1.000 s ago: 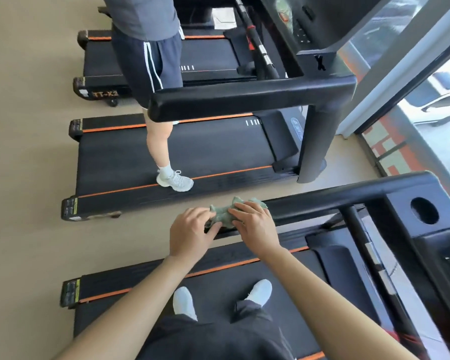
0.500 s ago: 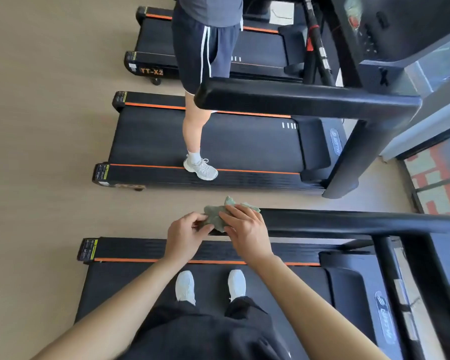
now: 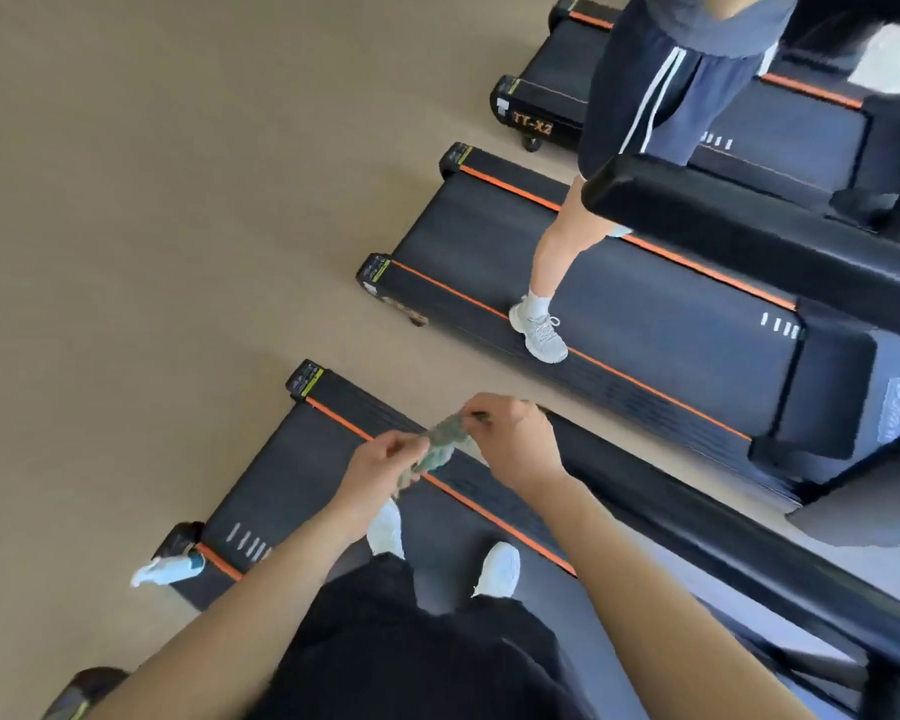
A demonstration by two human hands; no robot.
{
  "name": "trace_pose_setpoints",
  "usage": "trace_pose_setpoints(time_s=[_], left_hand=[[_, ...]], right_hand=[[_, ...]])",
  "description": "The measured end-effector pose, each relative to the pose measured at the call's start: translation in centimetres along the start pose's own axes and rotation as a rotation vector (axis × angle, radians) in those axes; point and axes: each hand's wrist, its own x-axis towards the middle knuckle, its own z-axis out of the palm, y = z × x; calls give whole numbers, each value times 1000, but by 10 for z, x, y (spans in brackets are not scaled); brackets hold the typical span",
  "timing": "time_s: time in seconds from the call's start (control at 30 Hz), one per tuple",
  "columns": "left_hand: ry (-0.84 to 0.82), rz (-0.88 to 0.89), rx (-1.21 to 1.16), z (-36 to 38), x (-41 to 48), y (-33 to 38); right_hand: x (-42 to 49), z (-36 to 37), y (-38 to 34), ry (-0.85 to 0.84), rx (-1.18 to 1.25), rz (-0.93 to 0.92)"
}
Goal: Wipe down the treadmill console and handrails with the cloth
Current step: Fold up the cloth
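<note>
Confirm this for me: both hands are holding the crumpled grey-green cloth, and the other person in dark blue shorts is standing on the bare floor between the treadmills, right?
Not quite. The head view shows the left hand and right hand holding the crumpled grey-green cloth, but the other person in dark blue shorts stands on the neighbouring black treadmill's belt, not on the bare floor.

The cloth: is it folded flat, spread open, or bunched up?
Bunched up: the cloth hangs crumpled between the left hand and right hand, both pinching it.
</note>
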Motion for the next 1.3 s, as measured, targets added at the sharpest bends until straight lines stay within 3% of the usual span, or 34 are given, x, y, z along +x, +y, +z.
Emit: trace_pose_setpoints(time_s=[0.13,0.3,0.47,0.63,0.87,1.0,1.3], left_hand=[[-13,-50,-508,-41,-26,-2],[205,4,-655,-88,-46,-11],[377,73,-601,-149,-55,-22],[405,173,-499,-223,-58,-40],[378,247,-496,-339,-46,-65],[456,194,-530,-392,-28,-78],[832,39,-643,-549,38,-96]], right_hand=[[9,7,-37,-184,392,13],[14,44,-85,-392,455,59],[12,88,-160,-360,387,-172],[19,140,-233,-338,370,-315],[67,208,-321,-388,271,-288],[107,246,-363,-515,169,-341],[247,368,-472,-696,36,-387]])
